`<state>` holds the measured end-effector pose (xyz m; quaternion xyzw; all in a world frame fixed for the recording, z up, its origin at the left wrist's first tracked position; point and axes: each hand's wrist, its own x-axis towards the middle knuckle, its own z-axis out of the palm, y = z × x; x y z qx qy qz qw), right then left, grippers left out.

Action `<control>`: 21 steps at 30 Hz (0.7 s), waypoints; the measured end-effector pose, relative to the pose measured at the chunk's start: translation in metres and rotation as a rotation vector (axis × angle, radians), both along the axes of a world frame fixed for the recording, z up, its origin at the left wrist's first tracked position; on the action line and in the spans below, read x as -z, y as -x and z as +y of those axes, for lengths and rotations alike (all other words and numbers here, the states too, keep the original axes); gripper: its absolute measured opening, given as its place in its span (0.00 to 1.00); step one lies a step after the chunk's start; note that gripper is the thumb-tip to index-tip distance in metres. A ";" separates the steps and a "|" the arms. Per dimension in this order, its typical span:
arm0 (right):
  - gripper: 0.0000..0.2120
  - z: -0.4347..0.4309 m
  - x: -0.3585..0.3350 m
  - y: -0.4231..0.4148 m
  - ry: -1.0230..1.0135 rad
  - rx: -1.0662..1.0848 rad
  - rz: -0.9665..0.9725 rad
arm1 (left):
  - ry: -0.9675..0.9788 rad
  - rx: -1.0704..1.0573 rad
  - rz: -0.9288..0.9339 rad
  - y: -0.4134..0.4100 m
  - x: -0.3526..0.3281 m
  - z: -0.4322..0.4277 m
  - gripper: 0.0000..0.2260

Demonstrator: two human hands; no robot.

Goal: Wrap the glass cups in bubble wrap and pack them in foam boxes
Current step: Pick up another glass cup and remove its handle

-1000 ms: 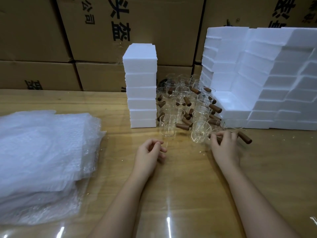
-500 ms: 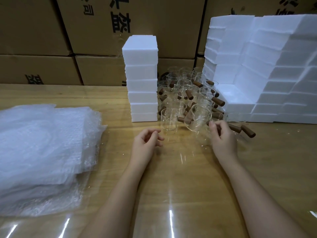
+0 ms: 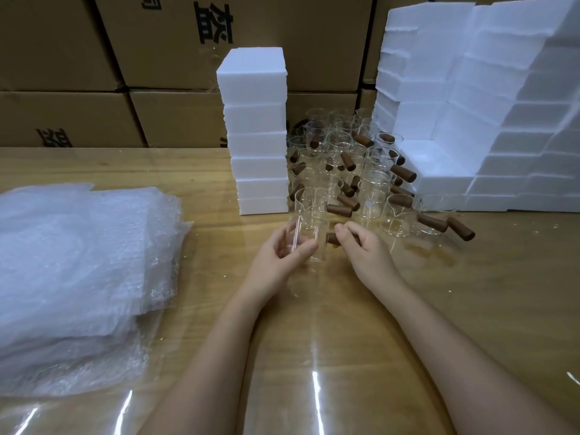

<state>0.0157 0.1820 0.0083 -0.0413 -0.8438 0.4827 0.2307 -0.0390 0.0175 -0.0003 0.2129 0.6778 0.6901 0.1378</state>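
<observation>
A clear glass cup (image 3: 309, 233) with a brown wooden handle is held between both hands just above the wooden table (image 3: 470, 293). My left hand (image 3: 276, 262) curls round the glass body, thumb on its near side. My right hand (image 3: 364, 249) pinches the brown handle. Behind them stands a cluster of several more glass cups (image 3: 351, 164) with brown handles. A thick pile of bubble wrap (image 3: 78, 265) lies at the left. A stack of white foam boxes (image 3: 255, 133) stands behind the held cup.
A large stepped wall of white foam boxes (image 3: 489, 114) fills the right rear. Brown cardboard cartons (image 3: 141, 58) line the back. A clear plastic sheet covers the table near me, with glare streaks.
My right hand has brought a cup from the cluster's front edge toward the middle. My left hand, which held nothing, has come up and taken the glass body.
</observation>
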 end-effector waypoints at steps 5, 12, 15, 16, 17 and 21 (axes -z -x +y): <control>0.09 -0.009 0.003 -0.003 -0.524 0.169 0.315 | 0.139 -0.023 0.084 -0.001 0.003 0.005 0.28; 0.18 -0.006 -0.001 0.004 -0.125 0.195 -0.056 | 0.275 -0.035 0.320 -0.007 0.006 0.008 0.35; 0.18 -0.012 -0.011 0.009 0.171 0.200 -0.141 | 0.338 -0.141 0.521 -0.011 0.004 0.006 0.35; 0.16 -0.014 -0.014 0.009 0.348 0.206 -0.193 | 0.334 -0.152 0.570 -0.012 0.003 0.006 0.36; 0.14 -0.015 -0.016 0.009 0.538 0.195 -0.243 | 0.321 -0.156 0.610 -0.014 0.003 0.006 0.36; 0.13 -0.023 -0.022 0.006 1.011 0.120 -0.230 | 0.267 -0.172 0.631 -0.012 0.006 0.009 0.35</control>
